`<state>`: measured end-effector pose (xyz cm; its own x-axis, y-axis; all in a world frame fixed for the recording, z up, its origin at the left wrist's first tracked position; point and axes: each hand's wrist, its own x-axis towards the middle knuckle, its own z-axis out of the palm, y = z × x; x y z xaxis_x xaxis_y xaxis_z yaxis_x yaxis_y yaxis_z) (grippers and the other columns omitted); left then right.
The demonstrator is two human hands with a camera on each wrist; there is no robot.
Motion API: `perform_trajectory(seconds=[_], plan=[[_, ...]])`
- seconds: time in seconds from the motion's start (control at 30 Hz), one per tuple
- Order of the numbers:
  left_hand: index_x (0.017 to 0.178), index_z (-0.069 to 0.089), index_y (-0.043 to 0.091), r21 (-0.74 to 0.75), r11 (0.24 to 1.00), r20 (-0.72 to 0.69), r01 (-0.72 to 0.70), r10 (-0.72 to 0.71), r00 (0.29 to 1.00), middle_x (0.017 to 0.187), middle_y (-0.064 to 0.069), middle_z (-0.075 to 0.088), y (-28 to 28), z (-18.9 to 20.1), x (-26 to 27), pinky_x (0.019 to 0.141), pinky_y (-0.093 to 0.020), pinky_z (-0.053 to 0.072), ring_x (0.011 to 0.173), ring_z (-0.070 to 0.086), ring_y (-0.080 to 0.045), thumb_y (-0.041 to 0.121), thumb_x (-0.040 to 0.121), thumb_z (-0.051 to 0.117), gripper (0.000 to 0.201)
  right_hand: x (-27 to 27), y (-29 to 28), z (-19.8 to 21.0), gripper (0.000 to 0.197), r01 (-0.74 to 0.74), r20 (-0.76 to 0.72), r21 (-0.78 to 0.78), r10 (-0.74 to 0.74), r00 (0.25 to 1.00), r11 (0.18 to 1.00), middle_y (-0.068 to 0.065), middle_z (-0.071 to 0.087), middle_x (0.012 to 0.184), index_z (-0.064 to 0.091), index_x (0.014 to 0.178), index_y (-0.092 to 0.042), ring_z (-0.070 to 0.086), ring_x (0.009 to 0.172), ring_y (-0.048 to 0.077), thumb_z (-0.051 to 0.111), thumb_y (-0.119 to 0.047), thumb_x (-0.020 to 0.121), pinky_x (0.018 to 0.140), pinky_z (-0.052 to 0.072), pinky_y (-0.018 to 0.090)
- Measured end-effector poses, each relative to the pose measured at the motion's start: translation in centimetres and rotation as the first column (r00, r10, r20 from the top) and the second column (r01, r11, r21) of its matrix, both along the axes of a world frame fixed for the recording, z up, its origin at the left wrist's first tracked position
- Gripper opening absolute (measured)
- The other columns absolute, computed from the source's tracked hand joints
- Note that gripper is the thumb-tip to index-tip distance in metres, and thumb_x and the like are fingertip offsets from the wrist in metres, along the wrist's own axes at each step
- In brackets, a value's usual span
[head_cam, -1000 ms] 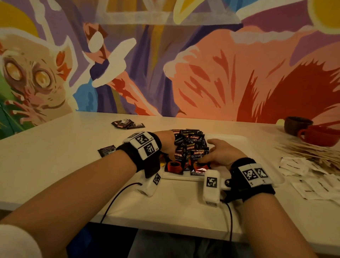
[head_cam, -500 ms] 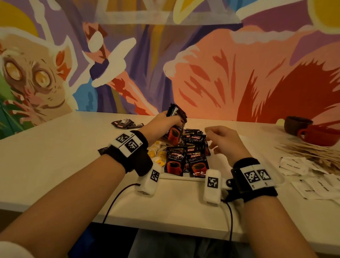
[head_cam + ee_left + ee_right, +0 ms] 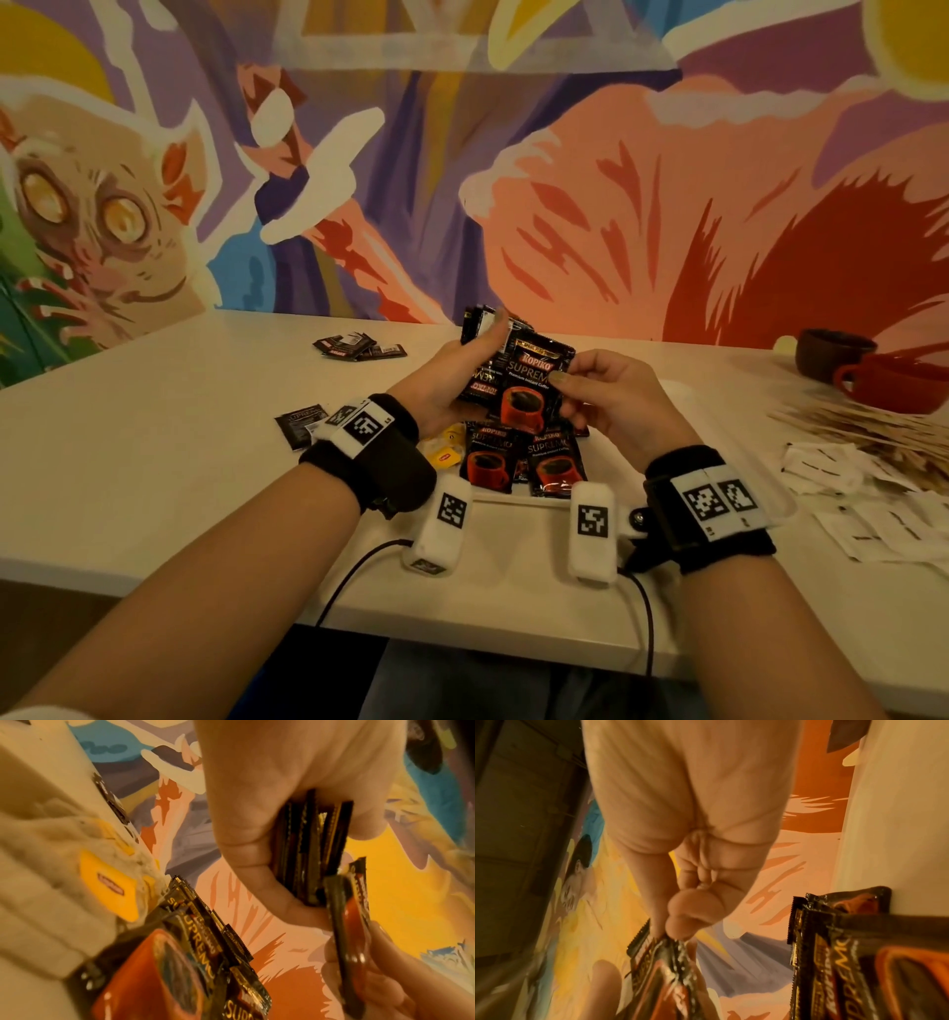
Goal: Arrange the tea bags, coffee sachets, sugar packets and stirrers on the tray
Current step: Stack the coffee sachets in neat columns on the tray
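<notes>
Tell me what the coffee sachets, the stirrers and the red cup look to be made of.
Coffee sachets: glossy foil or plastic film, judging by glints, creases and serrated edges.
Stirrers: probably wood, being thin, pale and matte; too blurred for certainty.
Red cup: looks like glazed ceramic, smooth and thick-walled; plastic cannot be ruled out.

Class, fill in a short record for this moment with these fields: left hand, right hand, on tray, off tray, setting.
left hand: left hand grips a stack of coffee sachets
right hand: right hand pinches the front coffee sachet
on tray: coffee sachets and yellow tea bags on the white tray
off tray: wooden stirrers, white sugar packets, loose sachets
setting: white table, two cups, mural wall
</notes>
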<state>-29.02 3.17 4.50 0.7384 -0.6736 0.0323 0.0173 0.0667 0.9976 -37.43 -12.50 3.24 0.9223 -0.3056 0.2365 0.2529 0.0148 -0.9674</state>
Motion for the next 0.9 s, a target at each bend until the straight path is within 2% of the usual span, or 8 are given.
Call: perform_trajectory(seconds=[0.1,0.17,0.23,0.33,0.53,0.7,0.8,0.9], plan=[[0.111,0.062,0.016,0.010,0.997,-0.037,-0.071,0.071,0.997,0.108,-0.009,0.070,0.6,0.0,0.4,0.087,-0.042,0.053,0.100,0.067,-0.023,0.058,0.089,0.045,0.051,-0.1,0.0,0.0,0.017,-0.009,-0.013,0.002,0.009,1.000,1.000,0.001,0.057,0.049,0.054,0.075,-0.006,0.054,0.040,0.008,0.062,0.008,0.081,0.037,0.041,0.016],[0.107,0.061,0.015,0.059,0.994,-0.048,-0.097,0.100,0.994,0.100,-0.008,0.069,1.2,0.2,0.6,0.075,-0.036,0.056,0.089,0.066,-0.022,0.057,0.090,0.045,0.048,-0.1,0.0,0.0,0.017,-0.017,-0.028,-0.013,0.017,0.999,1.000,0.001,0.057,0.047,0.054,0.074,-0.006,0.054,0.039,0.008,0.062,0.008,0.081,0.036,0.042,0.016],[0.105,0.058,0.013,0.148,0.986,-0.058,-0.075,0.084,0.995,0.090,-0.008,0.066,1.9,0.5,0.6,0.065,-0.032,0.057,0.076,0.063,-0.021,0.057,0.090,0.045,0.048,-0.1,0.0,0.0,0.016,-0.023,-0.052,-0.041,0.021,0.998,0.999,0.001,0.057,0.047,0.054,0.073,-0.005,0.054,0.039,0.008,0.062,0.008,0.081,0.037,0.042,0.016],[0.107,0.057,0.010,0.345,0.939,-0.006,0.005,-0.003,1.000,0.084,-0.009,0.066,2.6,0.5,0.7,0.062,-0.030,0.056,0.067,0.064,-0.018,0.061,0.088,0.041,0.057,0.0,0.3,-0.1,0.017,-0.042,-0.103,-0.097,0.032,0.994,0.994,0.002,0.057,0.046,0.055,0.073,-0.005,0.055,0.038,0.010,0.064,0.008,0.079,0.038,0.045,0.017],[0.115,0.059,0.011,0.538,0.842,0.060,0.022,-0.065,0.996,0.095,-0.011,0.067,2.3,-0.2,1.0,0.063,-0.030,0.058,0.077,0.066,-0.019,0.070,0.084,0.036,0.070,0.2,0.8,-0.7,0.016,-0.153,-0.247,-0.221,0.096,0.964,0.963,0.004,0.060,0.048,0.055,0.077,-0.004,0.058,0.039,0.010,0.067,0.007,0.078,0.041,0.049,0.018],[0.103,0.058,0.008,0.486,0.873,0.083,-0.031,-0.011,0.997,0.072,-0.008,0.066,2.1,-0.4,1.1,0.059,-0.028,0.057,0.065,0.064,-0.016,0.064,0.088,0.038,0.061,0.3,0.8,-0.9,0.017,-0.202,-0.321,-0.312,0.097,0.942,0.928,0.002,0.061,0.047,0.057,0.073,-0.005,0.058,0.041,0.009,0.070,0.005,0.076,0.042,0.048,0.017],[0.113,0.055,0.008,0.339,0.930,0.097,-0.140,0.113,0.989,0.080,-0.007,0.068,2.0,-0.4,1.3,0.059,-0.028,0.056,0.068,0.062,-0.017,0.059,0.089,0.046,0.057,0.4,1.2,-1.1,0.015,-0.241,-0.344,-0.329,0.122,0.931,0.913,0.000,0.061,0.049,0.059,0.076,-0.006,0.058,0.042,0.008,0.070,0.004,0.076,0.043,0.048,0.016],[0.114,0.055,0.011,0.141,0.952,0.073,-0.271,0.263,0.962,0.090,-0.009,0.070,2.0,0.1,1.5,0.055,-0.027,0.055,0.066,0.062,-0.018,0.050,0.090,0.052,0.046,0.4,1.3,-1.1,0.023,-0.210,-0.312,-0.340,0.101,0.945,0.917,0.002,0.060,0.062,0.060,0.093,-0.009,0.058,0.045,0.007,0.070,0.003,0.077,0.044,0.048,0.017]])
